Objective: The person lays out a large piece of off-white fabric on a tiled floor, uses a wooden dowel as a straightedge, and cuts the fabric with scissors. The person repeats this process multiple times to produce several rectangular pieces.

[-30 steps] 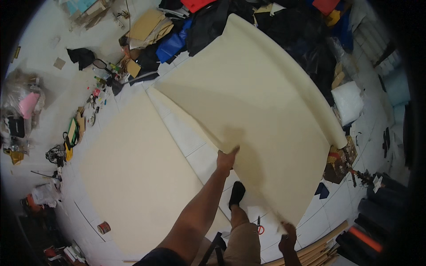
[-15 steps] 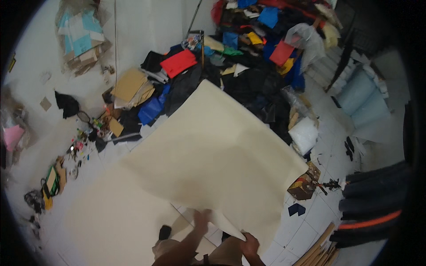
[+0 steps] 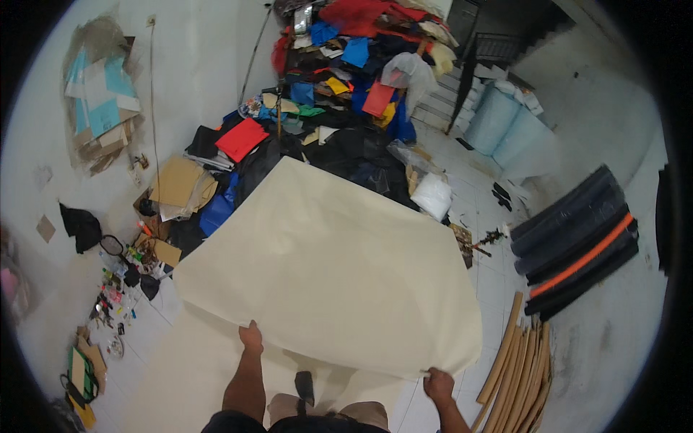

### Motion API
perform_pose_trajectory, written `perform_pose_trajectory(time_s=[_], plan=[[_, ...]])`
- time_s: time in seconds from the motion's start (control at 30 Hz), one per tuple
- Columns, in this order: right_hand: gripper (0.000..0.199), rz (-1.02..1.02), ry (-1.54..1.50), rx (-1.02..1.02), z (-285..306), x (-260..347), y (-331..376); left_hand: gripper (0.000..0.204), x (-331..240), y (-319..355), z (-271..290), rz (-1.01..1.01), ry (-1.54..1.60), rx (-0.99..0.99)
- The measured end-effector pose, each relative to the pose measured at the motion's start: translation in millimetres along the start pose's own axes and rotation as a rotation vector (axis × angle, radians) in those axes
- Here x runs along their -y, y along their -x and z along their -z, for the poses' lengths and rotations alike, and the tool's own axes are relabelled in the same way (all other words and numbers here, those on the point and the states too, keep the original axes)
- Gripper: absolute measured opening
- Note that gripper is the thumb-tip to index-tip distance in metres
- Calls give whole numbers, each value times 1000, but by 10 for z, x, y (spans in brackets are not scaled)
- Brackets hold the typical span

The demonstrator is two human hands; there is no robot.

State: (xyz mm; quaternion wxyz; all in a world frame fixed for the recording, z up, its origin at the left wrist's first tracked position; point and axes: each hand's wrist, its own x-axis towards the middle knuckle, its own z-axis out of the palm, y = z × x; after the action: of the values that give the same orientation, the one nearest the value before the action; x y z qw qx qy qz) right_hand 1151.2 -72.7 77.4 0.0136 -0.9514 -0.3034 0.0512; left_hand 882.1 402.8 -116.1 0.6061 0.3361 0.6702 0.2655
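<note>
Sheet (image 3: 332,260), broad, cream, spread out front, left hand (image 3: 250,337) clamped on near edge, right hand (image 3: 438,385) clamped farther right along it, more cream sheeting (image 3: 166,382) below, dark scrap heap (image 3: 346,148) beyond far edge, brown strips (image 3: 516,375) at right.

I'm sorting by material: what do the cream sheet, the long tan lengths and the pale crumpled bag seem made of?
Cream sheet: matte, perhaps leatherette or heavy paper; bends in soft curves, no weave visible.
Tan lengths: dull cardboard or wood, by their brown colour; unclear which.
Pale bag: probably thin plastic, perhaps glossy, being crumpled and translucent.
</note>
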Motion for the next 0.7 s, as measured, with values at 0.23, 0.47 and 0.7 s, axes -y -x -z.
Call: perform_pose_trajectory(time_s=[0.23, 0.47, 0.7], plan=[[20, 49, 54, 5, -548, -127, 873, 41, 148, 763, 959, -411, -15, 107], [15, 81, -70, 91, -1152, 224, 2971, 44, 1067, 1347, 2815, -567, -62, 58], [19, 0, 29, 380, -1427, 683, 4689, 48, 2145, 1580, 4561, -367, -194, 32]])
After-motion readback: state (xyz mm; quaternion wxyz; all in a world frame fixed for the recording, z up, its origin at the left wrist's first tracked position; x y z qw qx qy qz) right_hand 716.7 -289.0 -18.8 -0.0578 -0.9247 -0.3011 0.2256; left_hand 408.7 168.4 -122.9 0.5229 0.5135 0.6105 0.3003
